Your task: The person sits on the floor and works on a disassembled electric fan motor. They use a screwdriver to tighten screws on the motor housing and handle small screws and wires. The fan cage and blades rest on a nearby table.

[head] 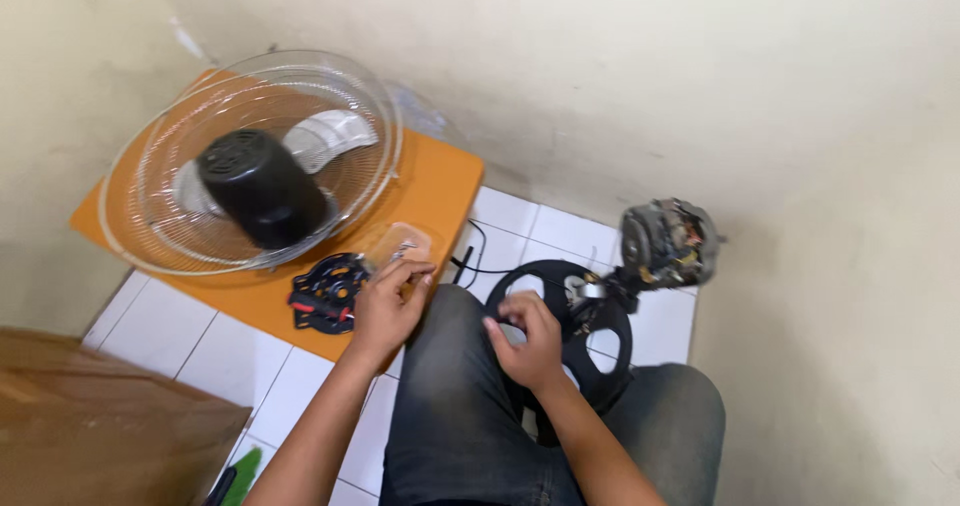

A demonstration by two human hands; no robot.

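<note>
Left hand [388, 306] pinches a small part; right hand [530, 341] grips the black fan base [600, 351].

Soft even indoor light, slight blur, faint shadows

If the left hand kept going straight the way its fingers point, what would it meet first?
The left hand points up and away toward the small clear plastic container on the orange board. That comes first, most likely; its fingertips look almost on it, though depth is unclear.
</note>
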